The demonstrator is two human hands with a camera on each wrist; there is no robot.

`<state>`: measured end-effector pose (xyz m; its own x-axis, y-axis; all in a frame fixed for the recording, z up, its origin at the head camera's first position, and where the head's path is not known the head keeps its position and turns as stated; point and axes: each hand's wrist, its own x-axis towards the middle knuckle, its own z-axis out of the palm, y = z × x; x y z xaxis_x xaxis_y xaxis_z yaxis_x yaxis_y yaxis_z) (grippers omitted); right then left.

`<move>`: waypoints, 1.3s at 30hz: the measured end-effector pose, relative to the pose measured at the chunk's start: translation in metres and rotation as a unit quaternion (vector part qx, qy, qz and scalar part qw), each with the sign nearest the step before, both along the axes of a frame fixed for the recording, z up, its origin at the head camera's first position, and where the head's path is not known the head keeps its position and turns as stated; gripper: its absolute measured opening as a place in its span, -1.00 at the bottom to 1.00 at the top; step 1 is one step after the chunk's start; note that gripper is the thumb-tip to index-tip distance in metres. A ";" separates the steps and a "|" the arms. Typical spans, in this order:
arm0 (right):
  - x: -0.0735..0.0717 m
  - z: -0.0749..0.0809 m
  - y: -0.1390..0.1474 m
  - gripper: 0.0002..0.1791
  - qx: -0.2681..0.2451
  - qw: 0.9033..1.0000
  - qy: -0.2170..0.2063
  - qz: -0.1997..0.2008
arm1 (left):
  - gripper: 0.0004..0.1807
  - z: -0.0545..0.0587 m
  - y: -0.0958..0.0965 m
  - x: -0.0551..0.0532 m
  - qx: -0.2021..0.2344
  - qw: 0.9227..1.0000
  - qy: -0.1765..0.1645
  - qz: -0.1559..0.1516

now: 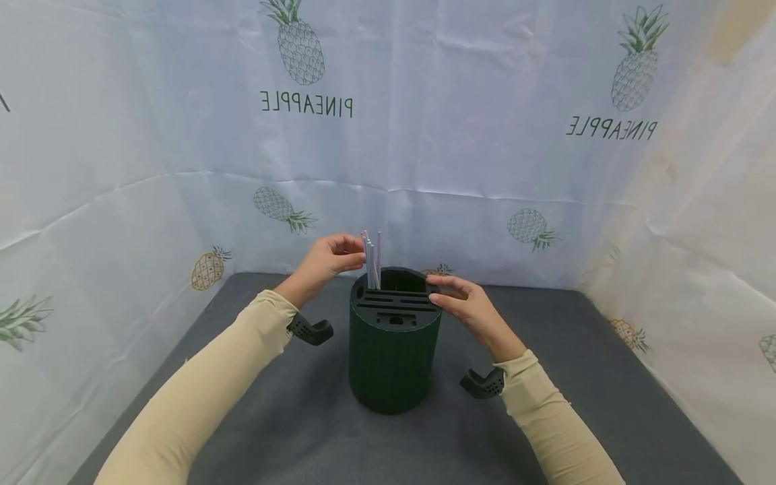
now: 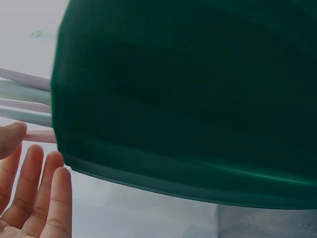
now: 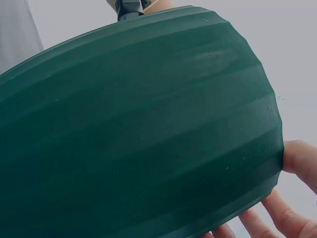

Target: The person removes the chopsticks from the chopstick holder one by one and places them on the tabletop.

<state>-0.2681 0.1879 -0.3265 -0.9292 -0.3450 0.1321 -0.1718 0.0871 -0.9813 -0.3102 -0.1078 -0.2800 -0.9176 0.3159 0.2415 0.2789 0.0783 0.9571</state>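
Observation:
A dark green ribbed knife block (image 1: 394,364) stands upright on the table, its black slotted top (image 1: 397,306) facing up. Several slim pink and pale blue chopsticks (image 1: 371,266) rise from an opening at its back left. At their upper part, my left hand (image 1: 330,261) pinches a pink chopstick (image 2: 39,136) between thumb and forefinger; the other fingers spread beside the rim. On the opposite side, my right hand (image 1: 463,303) rests its thumb and fingers, nearly straight, against the rim. The chopsticks' lower ends are hidden inside the block.
A dark grey table (image 1: 291,417) lies under the block. White cloth (image 1: 424,135) printed with pineapples hangs behind and at both sides. Each wrist wears a black camera mount, on the left (image 1: 310,330) and on the right (image 1: 481,384).

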 end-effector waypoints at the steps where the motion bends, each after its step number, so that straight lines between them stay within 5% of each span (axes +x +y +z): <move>1: 0.000 0.000 0.000 -0.42 -0.002 1.000 -0.002 0.000 | -0.81 0.000 0.000 0.000 -0.003 1.000 -0.001 0.001; 11: -0.001 -0.001 -0.003 -0.42 -0.010 1.000 -0.007 0.006 | -0.85 0.006 -0.003 0.003 0.014 1.000 -0.003 0.001; 18: -0.001 -0.001 -0.005 -0.41 -0.015 1.000 -0.009 0.010 | -0.90 0.042 -0.012 0.011 0.105 0.993 0.050 0.004; 21: -0.001 -0.001 -0.006 -0.41 -0.013 1.000 -0.010 0.010 | -0.87 0.071 -0.020 0.018 0.182 0.980 0.084 0.011; 25: -0.002 -0.002 -0.005 -0.41 -0.007 1.000 -0.006 0.012 | -0.88 0.112 -0.038 0.028 0.287 0.947 0.139 0.029; 29: -0.001 -0.004 -0.002 -0.41 -0.004 1.000 -0.002 0.014 | -0.85 0.134 -0.062 0.035 0.332 0.926 0.169 0.066; 33: -0.001 -0.005 0.001 -0.40 -0.002 1.000 -0.001 0.010 | -0.87 0.120 -0.083 0.032 0.301 0.937 0.134 0.114; 39: -0.001 -0.005 0.002 -0.39 -0.007 1.000 -0.002 0.009 | -0.92 0.043 -0.095 0.014 0.171 0.971 0.010 0.169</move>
<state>-0.2696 0.1900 -0.3314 -0.9235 -0.3598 0.1327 -0.1690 0.0713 -0.9830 -0.2965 -0.2032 -0.2373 -0.9486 -0.1050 0.2985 0.3120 -0.1518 0.9379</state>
